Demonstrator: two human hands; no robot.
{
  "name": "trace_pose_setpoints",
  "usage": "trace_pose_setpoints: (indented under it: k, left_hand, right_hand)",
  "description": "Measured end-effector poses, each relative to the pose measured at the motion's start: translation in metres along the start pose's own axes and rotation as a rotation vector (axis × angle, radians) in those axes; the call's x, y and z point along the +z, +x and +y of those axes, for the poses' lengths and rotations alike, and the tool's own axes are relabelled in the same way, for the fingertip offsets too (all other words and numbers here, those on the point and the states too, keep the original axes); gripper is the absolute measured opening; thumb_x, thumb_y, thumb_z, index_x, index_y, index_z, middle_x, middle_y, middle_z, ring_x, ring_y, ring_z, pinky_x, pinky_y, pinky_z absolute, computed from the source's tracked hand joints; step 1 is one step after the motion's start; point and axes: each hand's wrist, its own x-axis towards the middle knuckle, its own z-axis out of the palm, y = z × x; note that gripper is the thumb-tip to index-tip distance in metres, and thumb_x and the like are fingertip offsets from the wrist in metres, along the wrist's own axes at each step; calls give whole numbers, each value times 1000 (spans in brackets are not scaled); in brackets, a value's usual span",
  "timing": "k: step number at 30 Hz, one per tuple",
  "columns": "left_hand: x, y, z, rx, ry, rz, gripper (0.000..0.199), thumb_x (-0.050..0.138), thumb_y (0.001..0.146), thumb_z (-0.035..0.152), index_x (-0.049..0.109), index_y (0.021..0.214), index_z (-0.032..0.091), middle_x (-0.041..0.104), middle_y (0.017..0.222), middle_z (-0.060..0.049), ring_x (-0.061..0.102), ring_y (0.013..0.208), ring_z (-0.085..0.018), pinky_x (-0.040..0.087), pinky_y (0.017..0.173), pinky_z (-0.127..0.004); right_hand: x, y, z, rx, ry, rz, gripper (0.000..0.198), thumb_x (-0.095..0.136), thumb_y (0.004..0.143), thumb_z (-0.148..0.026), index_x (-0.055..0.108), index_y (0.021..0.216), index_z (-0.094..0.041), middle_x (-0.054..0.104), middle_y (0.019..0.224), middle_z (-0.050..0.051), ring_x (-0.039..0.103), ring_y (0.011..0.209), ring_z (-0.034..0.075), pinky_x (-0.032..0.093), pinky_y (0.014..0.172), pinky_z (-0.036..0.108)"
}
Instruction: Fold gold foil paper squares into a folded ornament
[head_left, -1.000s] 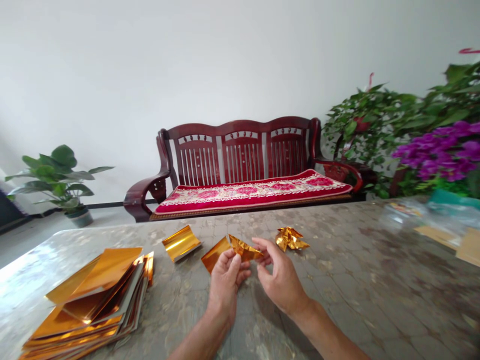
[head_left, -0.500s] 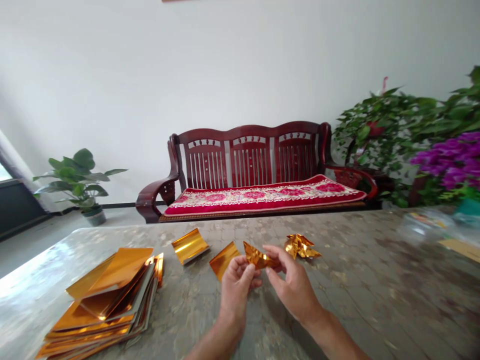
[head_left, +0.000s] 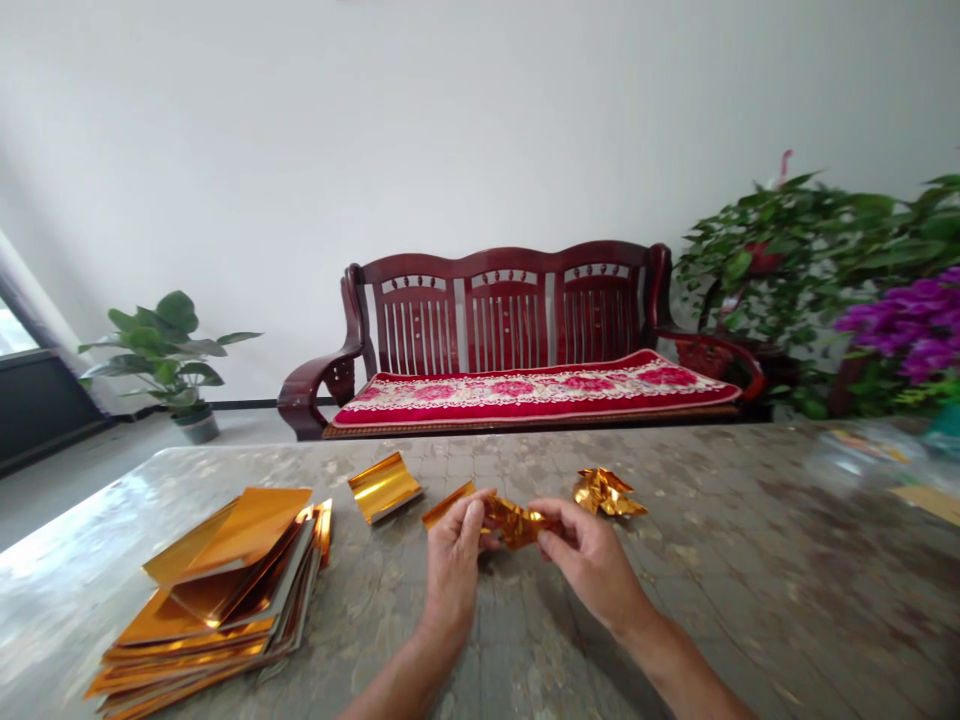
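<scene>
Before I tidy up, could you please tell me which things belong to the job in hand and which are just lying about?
Likely the job:
folded gold foil in left hand and right hand
stack of gold sheets
curled gold sheet
partly hidden gold sheet
crumpled gold piece

Apparently just there:
clear plastic
potted plant
purple flowers

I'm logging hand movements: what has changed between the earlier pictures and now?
The left hand has shifted over the left end of the folded gold piece, hiding its pointed tip and more of the gold sheet behind. The right hand has closed in on the right end. Neither has let go. The stack, curved sheet and crumpled gold piece stayed put.
</scene>
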Motion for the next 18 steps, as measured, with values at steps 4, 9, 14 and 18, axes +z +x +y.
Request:
trace_pose_setpoints:
  k: [4,9,14,18]
  left_hand:
    - [0,1,0,-33,21,-17,45,74,72,53,78,94,13,65,69,-2,54,53,-9,49,51,-20]
    - [2,0,1,-5,62,-54,38,72,74,49,78,85,12,62,62,0,49,47,-7,42,47,-17]
    - [0,1,1,6,118,-67,35,73,74,46,79,85,13,61,60,-1,50,52,-9,41,46,-17]
    - [-3,3,-4,-3,125,-69,34,74,73,47,76,75,12,60,58,-1,51,53,-10,40,46,-16]
  right_hand:
    - [-1,-1,1,13,-24,-37,29,57,78,-21,70,103,-18,75,87,4,69,74,19,55,65,29]
    - [-3,-1,1,-17,-138,-17,29,56,79,-18,72,103,-20,76,88,3,70,75,19,56,70,31]
    - [-3,-3,-2,-107,-260,10,31,54,78,-14,74,102,-22,76,95,4,71,84,21,56,78,32]
    - [-2,-4,-4,-113,-248,9,31,55,78,-14,73,102,-21,76,97,5,71,86,21,56,80,33]
